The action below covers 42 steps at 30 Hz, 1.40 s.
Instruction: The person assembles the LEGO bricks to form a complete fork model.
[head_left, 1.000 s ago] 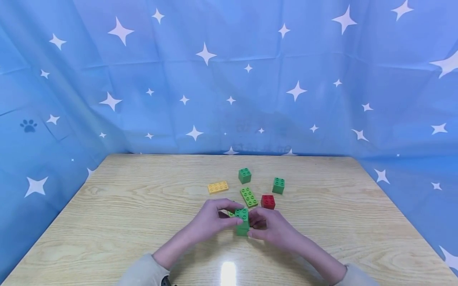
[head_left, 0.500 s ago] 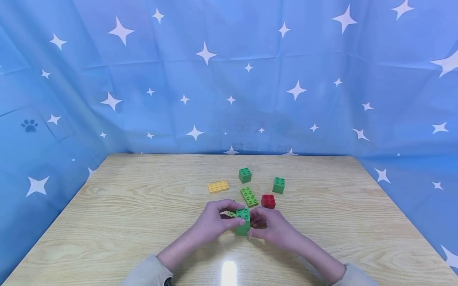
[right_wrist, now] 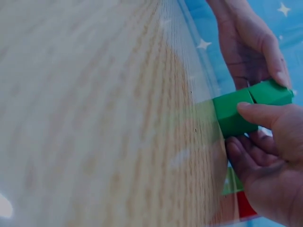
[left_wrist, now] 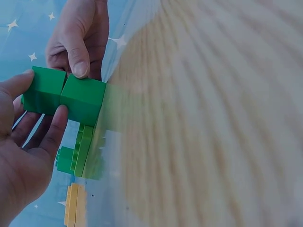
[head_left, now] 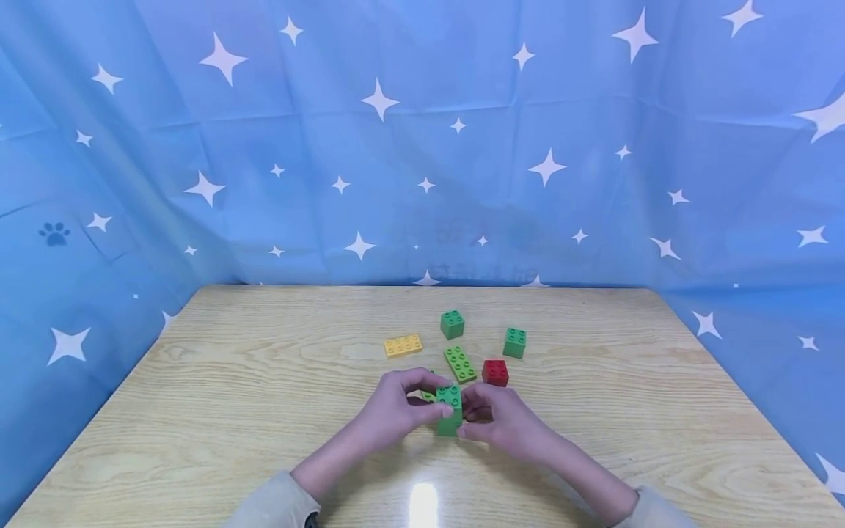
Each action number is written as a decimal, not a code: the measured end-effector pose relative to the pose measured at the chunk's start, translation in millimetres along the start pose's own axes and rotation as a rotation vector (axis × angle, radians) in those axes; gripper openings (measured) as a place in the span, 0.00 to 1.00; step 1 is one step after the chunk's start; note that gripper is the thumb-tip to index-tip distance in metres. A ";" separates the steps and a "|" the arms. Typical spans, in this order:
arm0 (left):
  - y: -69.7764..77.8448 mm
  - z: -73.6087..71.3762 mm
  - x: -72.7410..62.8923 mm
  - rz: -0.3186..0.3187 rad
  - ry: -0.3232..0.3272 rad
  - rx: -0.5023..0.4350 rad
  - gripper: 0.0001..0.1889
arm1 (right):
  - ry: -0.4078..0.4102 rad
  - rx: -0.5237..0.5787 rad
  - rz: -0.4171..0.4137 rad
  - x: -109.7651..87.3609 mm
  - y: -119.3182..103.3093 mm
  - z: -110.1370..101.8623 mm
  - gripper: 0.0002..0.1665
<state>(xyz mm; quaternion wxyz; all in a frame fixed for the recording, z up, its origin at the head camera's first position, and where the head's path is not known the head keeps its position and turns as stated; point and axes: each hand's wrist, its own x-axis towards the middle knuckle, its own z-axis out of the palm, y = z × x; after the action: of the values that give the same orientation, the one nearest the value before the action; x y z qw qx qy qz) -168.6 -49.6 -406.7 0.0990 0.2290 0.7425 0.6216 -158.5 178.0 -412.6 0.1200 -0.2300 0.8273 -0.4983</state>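
Note:
Two green building blocks stand stacked on the table between the hands. Thumb and fingers of my left hand [head_left: 396, 407] pinch the upper green block [head_left: 449, 398], whose studs face up. My right hand [head_left: 498, 419] grips the lower green block [head_left: 447, 427] from the right, with its thumb at the near side. The left wrist view shows a thin wedge-shaped seam between the upper block and the lower block [left_wrist: 83, 99]. Behind the left fingers, a lime-green brick [head_left: 428, 397] is mostly hidden.
Beyond the hands lie a lime-green flat brick [head_left: 460, 364], a yellow flat brick [head_left: 403, 345] and a red block [head_left: 495, 372]. Farther back are a green block [head_left: 452, 324] and another green block [head_left: 515, 342]. A blue star-patterned curtain [head_left: 422, 147] hangs behind the wooden table [head_left: 264, 381].
My left hand has shifted slightly right with the upper block, which now lines up more closely over the lower one. The right hand has stayed almost still.

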 end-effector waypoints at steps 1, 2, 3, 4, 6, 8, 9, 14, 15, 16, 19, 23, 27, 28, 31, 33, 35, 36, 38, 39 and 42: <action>0.5 0.3 0.9 -0.001 -0.003 0.001 0.15 | -0.001 0.001 0.001 0.0 -0.3 -0.2 0.21; 1.0 0.5 1.8 -0.003 -0.007 0.004 0.15 | -0.002 0.000 0.000 0.1 -0.6 -0.3 0.21; 1.7 0.7 2.8 -0.004 -0.012 0.005 0.14 | -0.003 0.000 0.002 0.1 -0.9 -0.5 0.21; 2.1 0.8 3.8 -0.002 -0.020 0.006 0.14 | -0.003 -0.002 0.003 0.2 -1.2 -0.7 0.21; 3.0 0.7 5.7 -0.002 -0.031 0.005 0.14 | -0.006 -0.005 0.005 0.4 -1.5 -1.2 0.21; 3.7 0.4 6.6 -0.003 -0.041 -0.002 0.13 | -0.009 -0.008 0.009 0.6 -1.4 -1.5 0.21; 3.9 0.1 6.9 -0.002 -0.045 -0.006 0.13 | -0.011 -0.008 0.012 0.6 -1.3 -1.6 0.21; 4.6 -0.3 6.5 -0.004 -0.051 -0.026 0.13 | -0.014 -0.022 0.021 0.4 -0.8 -1.8 0.21; 4.6 -0.1 6.3 -0.005 -0.050 -0.028 0.14 | -0.014 -0.024 0.022 0.5 -0.7 -1.9 0.21; 4.7 0.1 5.9 -0.006 -0.048 -0.031 0.14 | -0.014 -0.025 0.022 0.4 -0.5 -1.9 0.21; 4.3 0.9 5.4 -0.001 -0.039 -0.034 0.14 | -0.015 -0.020 0.017 0.5 -0.2 -2.2 0.21; 3.9 1.1 5.5 0.000 -0.037 -0.033 0.14 | -0.017 -0.023 0.006 0.5 0.3 -2.2 0.22; 4.7 -2.2 6.1 -0.021 -0.051 -0.007 0.14 | -0.020 -0.037 0.013 2.9 0.1 -1.9 0.22; 4.9 -2.6 6.5 -0.022 -0.057 0.007 0.13 | -0.019 -0.039 0.019 2.7 0.6 -1.8 0.22; 5.5 -3.6 8.0 -0.017 -0.076 0.042 0.12 | -0.019 -0.040 0.034 2.3 1.4 -1.9 0.22; 5.9 -3.4 8.7 -0.010 -0.091 0.054 0.12 | -0.020 -0.038 0.032 1.4 2.1 -2.4 0.21; 6.9 -4.5 8.7 -0.001 -0.100 0.067 0.13 | -0.020 -0.031 0.021 1.9 1.4 -2.6 0.22; 7.3 -4.6 8.6 0.004 -0.104 0.073 0.13 | -0.021 -0.026 0.015 1.8 0.9 -2.7 0.22; 8.3 -4.4 8.4 0.014 -0.109 0.085 0.14 | -0.021 -0.017 0.009 1.2 -0.2 -3.0 0.22; 8.8 -4.2 8.2 0.018 -0.110 0.093 0.14 | -0.020 -0.015 0.007 0.8 -0.9 -3.2 0.22; 10.7 -3.3 7.4 0.021 -0.108 0.113 0.15 | -0.022 -0.028 0.010 -0.2 -2.8 -4.3 0.22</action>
<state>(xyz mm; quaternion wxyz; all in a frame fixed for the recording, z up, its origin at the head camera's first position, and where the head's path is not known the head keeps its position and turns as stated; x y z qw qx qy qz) -174.1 -47.7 -394.7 0.1194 0.2749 0.7676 0.5665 -159.4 180.3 -408.1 0.1285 -0.2330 0.8340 -0.4834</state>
